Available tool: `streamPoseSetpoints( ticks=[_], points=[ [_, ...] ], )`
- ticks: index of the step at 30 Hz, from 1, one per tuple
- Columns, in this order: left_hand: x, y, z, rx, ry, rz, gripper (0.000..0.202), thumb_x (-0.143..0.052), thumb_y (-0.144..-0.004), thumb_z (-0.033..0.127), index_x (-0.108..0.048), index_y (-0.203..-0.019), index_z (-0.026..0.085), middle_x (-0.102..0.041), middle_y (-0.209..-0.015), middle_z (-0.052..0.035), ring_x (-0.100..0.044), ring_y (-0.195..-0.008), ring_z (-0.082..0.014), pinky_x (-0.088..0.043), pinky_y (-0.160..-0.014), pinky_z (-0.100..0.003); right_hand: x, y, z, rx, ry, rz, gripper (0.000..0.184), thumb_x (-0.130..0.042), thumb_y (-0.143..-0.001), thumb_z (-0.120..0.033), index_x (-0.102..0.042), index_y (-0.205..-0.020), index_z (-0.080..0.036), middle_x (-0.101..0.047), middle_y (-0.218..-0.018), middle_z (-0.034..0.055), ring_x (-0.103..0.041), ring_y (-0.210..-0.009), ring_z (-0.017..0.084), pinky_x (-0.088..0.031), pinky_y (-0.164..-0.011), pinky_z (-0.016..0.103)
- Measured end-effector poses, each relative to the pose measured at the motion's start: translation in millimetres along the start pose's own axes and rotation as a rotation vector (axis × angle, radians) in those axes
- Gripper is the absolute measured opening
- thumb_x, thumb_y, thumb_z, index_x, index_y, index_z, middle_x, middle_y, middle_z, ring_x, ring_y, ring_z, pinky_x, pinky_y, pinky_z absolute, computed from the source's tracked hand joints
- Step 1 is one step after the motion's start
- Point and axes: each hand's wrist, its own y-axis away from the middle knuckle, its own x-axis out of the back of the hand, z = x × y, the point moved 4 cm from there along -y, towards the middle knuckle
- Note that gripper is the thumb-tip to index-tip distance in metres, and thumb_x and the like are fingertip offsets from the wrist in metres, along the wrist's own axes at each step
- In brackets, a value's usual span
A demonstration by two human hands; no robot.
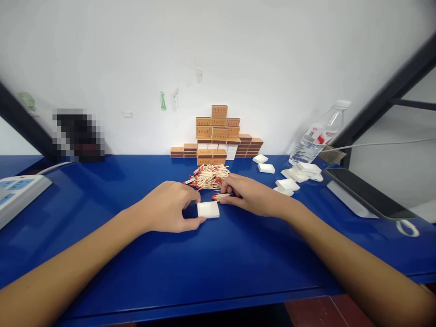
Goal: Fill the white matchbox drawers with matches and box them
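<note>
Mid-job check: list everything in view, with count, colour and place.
tray: one, white, between left thumb and fingers
match bunch: one, pale with red heads, in right fingers
match pile: one, pale and red, behind the bunch
matchboxes: many, orange-brown, stacked by the wall
spare trays: several, white, right of pile
bottle: one, clear, back right
flat device: one, dark, far right
power strip: one, white and blue, far left
pixelated object: one, dark, back left
table: one, blue, under everything
wall: one, white, behind
left hand: one, bare, at tray
right hand: one, bare, at bunch
</note>
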Motion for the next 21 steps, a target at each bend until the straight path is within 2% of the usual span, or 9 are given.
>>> streamPoseSetpoints(
  ticks=[4, 8, 21],
  points=[
    [1.2, 0.4, 1.1, -0.012, -0.01, 0.017, 0.03, -0.068, -0.087, 0.047, -0.068, -0.079, 0.018, -0.068, -0.072, -0.0001, -0.058, -0.06, -0.0149, -0.037, -0.059, -0.03, 1.0, 0.4, -2.7, -0.003, 0.024, -0.009, 0.03, -0.059, -0.103, -0.049, -0.058, -0.093, -0.021, -0.062, -0.094, 0.0044, -0.054, -0.08, 0.018, -0.04, -0.069, 0.031],
    [0.7, 1.8, 1.5, -0.016, -0.004, 0.017, 0.03, -0.068, -0.087, 0.047, -0.072, -0.085, 0.017, -0.069, -0.072, -0.0006, -0.059, -0.06, -0.0154, -0.037, -0.058, -0.03, 0.8, 0.9, -6.2, -0.014, 0.061, -0.015, 0.026, -0.058, -0.104, -0.042, -0.054, -0.09, -0.021, -0.062, -0.096, 0.0063, -0.055, -0.082, 0.019, -0.042, -0.07, 0.032],
    [0.8, 1.3, 0.3, -0.016, -0.009, 0.035, 0.029, -0.069, -0.088, 0.046, -0.075, -0.09, 0.018, -0.069, -0.07, -0.0007, -0.059, -0.059, -0.0155, -0.036, -0.058, -0.029, -2.3, 1.5, -5.6, -0.013, 0.201, -0.009, 0.019, -0.051, -0.107, -0.035, -0.058, -0.099, -0.019, -0.066, -0.104, 0.0114, -0.062, -0.092, 0.026, -0.047, -0.08, 0.038]
  ],
)
